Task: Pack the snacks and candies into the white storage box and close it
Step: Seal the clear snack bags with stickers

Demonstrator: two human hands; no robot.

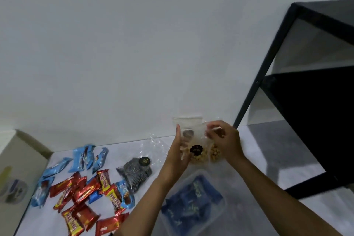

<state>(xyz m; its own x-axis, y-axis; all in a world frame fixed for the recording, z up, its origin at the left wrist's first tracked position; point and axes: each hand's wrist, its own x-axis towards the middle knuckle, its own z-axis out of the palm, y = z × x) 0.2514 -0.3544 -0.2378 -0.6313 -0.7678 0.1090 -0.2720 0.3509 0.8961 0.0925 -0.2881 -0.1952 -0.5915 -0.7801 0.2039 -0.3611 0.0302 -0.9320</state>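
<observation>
Both my hands hold up clear plastic bags of yellow nuts point(199, 154) above the table, one with a black round sticker. My left hand point(177, 151) is on the left side of the bags, fingers extended upward along the plastic. My right hand point(224, 140) pinches the top right of the plastic with curled fingers. Below them sits the translucent white storage box point(220, 212), open, with several dark blue candy packets point(191, 203) inside. Red wrapped bars point(84, 195) and light blue packets point(86, 157) lie scattered to the left. A clear bag of grey spiral cookies point(135, 172) lies beside them.
The table point(254, 140) is white and stands against a white wall. A black metal shelf frame point(287, 67) stands at the right. A beige box point(23, 151) and a grey tape roll point(13, 191) are at the far left edge.
</observation>
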